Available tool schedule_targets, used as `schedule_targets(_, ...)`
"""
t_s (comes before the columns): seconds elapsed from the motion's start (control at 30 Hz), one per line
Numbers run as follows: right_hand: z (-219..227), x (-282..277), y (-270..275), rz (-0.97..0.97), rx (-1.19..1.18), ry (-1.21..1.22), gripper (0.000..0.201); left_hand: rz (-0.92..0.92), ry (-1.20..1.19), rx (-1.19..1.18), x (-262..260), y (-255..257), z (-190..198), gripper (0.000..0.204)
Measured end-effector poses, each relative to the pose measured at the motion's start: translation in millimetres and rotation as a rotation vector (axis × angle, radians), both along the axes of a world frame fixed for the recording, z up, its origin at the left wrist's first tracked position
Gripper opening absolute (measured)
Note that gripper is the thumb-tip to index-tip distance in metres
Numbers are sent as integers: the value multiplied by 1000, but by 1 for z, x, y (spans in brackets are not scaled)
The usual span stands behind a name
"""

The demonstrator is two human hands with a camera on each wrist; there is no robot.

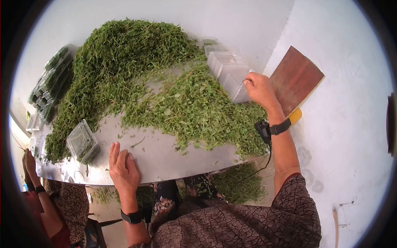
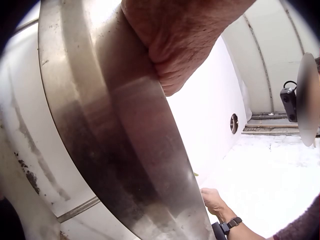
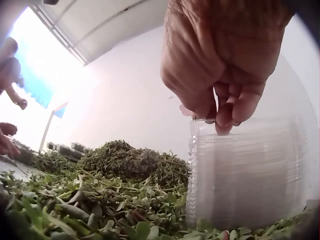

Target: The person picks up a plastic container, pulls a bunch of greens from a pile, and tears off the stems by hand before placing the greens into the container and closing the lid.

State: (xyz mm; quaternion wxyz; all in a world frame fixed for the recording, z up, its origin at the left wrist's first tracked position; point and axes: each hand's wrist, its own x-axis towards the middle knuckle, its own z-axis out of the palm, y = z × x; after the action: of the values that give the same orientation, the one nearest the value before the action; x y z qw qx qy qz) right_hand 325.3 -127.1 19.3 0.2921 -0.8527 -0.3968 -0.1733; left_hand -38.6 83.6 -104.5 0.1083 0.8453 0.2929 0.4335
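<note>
At the nested clear containers [image 1: 231, 76], the right hand [image 1: 260, 89] pinches an edge, where clinging layers could separate together; the left hand [image 1: 124, 168] lies relaxed, holding nothing.

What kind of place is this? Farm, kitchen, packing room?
Probably a small produce-packing room. Loose leafy greens are heaped on a metal table, with nested clear plastic containers beside them and a pile of filled packs at the table's far left.
</note>
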Motion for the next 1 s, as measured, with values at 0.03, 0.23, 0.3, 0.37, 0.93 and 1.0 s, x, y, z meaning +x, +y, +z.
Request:
schedule_targets(0.03, 0, 1, 0, 1, -3, 1, 13, 1, 1, -3, 0, 0, 0, 13)
schedule_targets(0.23, 0, 12, -1, 129, 20, -199, 19, -4, -11, -22, 0, 3, -3, 14)
schedule_targets(0.3, 5, 9, -2, 108, 14, -126, 21, -3, -11, -21, 0, 2, -3, 14)
schedule_targets(0.37, 10, 6, -2, 100, -11, -121, 21, -3, -14, -33, 0, 2, -2, 14)
schedule_targets(0.93, 3, 12, 6, 31, -11, -554, 11, 20, 0, -50, -1, 0, 2, 14)
schedule_targets(1.0, 1, 14, 5, -68, 9, -541, 10, 17, 1, -42, -1, 1, 1, 14)
